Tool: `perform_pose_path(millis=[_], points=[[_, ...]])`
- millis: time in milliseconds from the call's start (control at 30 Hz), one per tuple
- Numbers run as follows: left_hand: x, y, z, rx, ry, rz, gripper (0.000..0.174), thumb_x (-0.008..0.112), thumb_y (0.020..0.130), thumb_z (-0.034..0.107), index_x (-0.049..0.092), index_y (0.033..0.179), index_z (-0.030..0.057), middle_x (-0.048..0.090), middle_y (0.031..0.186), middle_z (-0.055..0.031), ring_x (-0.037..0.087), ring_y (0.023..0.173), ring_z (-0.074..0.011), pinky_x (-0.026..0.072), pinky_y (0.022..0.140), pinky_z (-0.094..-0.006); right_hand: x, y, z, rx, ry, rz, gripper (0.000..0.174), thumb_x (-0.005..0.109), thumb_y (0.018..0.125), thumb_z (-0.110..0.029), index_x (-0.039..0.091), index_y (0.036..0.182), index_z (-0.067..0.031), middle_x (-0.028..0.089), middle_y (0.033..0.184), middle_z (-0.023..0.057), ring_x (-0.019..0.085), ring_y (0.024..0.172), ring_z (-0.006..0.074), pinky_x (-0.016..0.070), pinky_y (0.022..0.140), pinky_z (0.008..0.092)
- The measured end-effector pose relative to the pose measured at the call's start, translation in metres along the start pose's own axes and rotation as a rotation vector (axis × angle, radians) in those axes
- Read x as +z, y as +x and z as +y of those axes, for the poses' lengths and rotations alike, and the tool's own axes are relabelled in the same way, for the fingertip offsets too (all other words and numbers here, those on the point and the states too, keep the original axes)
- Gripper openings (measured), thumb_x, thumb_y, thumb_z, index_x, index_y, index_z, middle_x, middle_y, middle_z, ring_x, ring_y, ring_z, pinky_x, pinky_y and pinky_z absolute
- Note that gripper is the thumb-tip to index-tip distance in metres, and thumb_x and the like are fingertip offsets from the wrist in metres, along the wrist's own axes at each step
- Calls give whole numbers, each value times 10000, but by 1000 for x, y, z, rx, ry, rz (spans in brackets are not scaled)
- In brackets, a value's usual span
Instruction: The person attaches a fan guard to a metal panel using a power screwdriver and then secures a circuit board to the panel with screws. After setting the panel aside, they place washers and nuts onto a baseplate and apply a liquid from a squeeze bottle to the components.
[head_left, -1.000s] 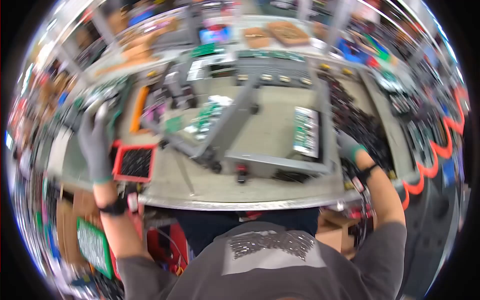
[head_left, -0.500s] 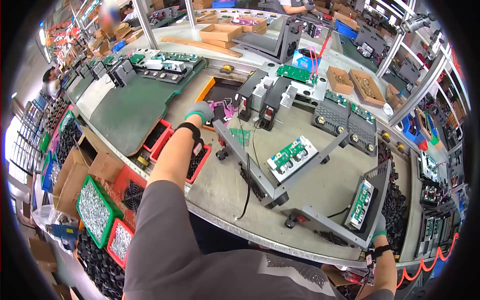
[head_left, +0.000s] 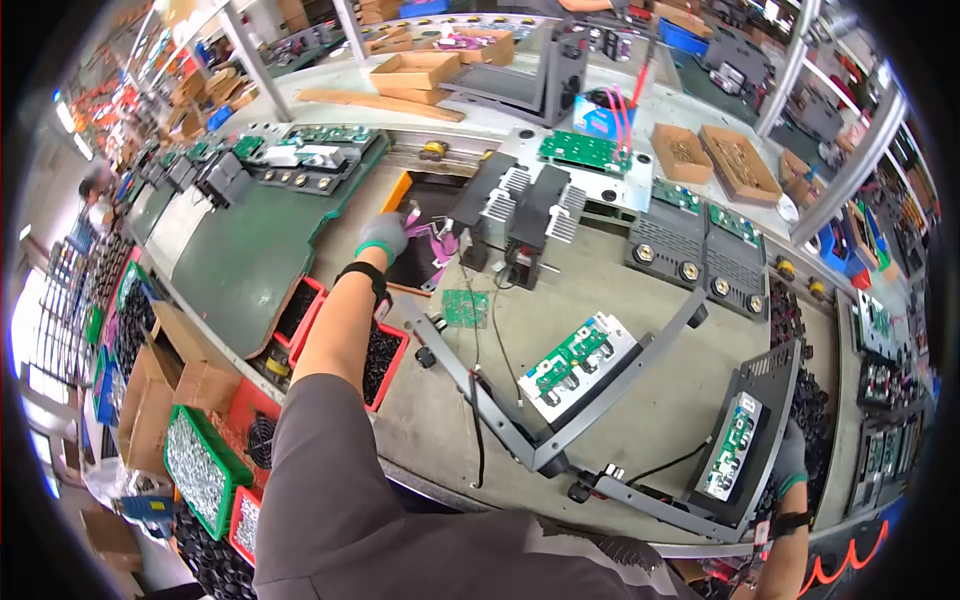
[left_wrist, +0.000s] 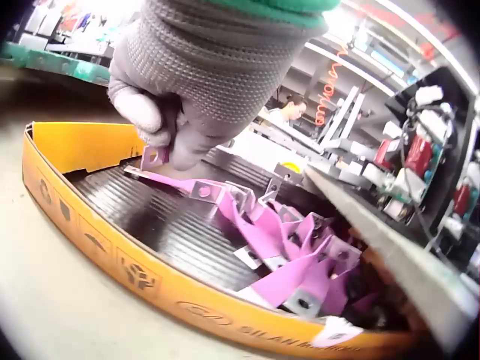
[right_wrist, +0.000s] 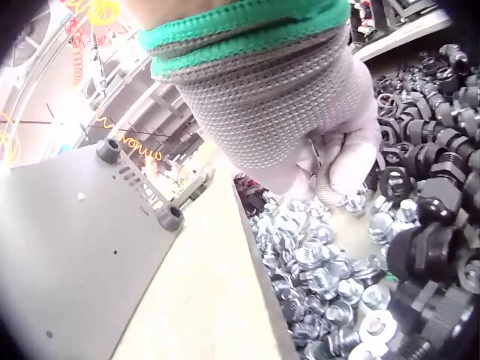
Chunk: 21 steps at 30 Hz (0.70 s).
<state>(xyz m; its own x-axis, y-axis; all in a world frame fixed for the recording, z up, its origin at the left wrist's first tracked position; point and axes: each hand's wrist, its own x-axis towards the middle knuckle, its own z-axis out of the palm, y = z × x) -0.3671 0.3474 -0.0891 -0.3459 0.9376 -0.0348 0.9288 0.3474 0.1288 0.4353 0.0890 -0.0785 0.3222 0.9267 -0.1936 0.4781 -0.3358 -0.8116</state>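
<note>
My left hand (head_left: 386, 234), in a grey glove with a green cuff, is over the orange-edged box (left_wrist: 135, 274). Its thumb and fingers pinch the metal-tabbed end of a purple strip (left_wrist: 155, 156). More purple strips (left_wrist: 262, 232) with metal tabs lie tangled in the box. On the far right, my gloved right hand (head_left: 790, 458) reaches down beside a grey metal chassis (head_left: 775, 400). In the right wrist view its curled fingertips (left_wrist: 142, 112) are hidden from the head camera; below them lie silver screws (right_wrist: 322, 277). I cannot tell whether they grip a screw.
Black threaded fittings (right_wrist: 435, 180) fill the space beside the screws. Chassis frames bearing a green circuit board (head_left: 575, 365) stand mid-table. Red trays (head_left: 385, 365) of black parts sit left. Dark units with heatsinks (head_left: 540, 215) stand behind, and a loose cable (head_left: 476, 430) trails forward.
My left hand has moved from above the left side of the table into the orange-edged box. My right hand remains beside the right chassis; the head view has turned.
</note>
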Motion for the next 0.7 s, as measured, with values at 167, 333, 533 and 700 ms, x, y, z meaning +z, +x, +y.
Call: perform_pose_path(millis=[167,333,533,700], points=[[12,18,-10,159,185,-10,312,534,953,342,712,1074,116,705,1050,-215,669,993,-428,539,839,-530,-7,1,-47,55,194,23,50,568,885,-66,576,933,-78,526,673,-24,489,444,85,352,368,269],[13,23,-21,151,173,-11,386,686,864,445,690,1021,93,709,993,-200,667,971,-419,539,818,-497,2,7,-127,-73,232,-11,337,637,930,-181,564,1187,23,580,779,-6,534,552,62,415,477,227],[3,48,-83,23,-35,106,229,740,764,225,672,919,71,709,973,-200,690,894,-385,537,817,-442,37,63,-165,-162,81,-105,204,651,915,-96,609,1111,-55,584,762,-16,554,643,57,455,542,235],[-176,-26,21,375,-626,324,210,675,917,209,629,995,19,617,825,-1,537,682,-68,449,571,-263,65,132,-132,87,661,-620,145,659,886,-103,655,1026,-64,590,778,-6,553,676,89,488,612,269]])
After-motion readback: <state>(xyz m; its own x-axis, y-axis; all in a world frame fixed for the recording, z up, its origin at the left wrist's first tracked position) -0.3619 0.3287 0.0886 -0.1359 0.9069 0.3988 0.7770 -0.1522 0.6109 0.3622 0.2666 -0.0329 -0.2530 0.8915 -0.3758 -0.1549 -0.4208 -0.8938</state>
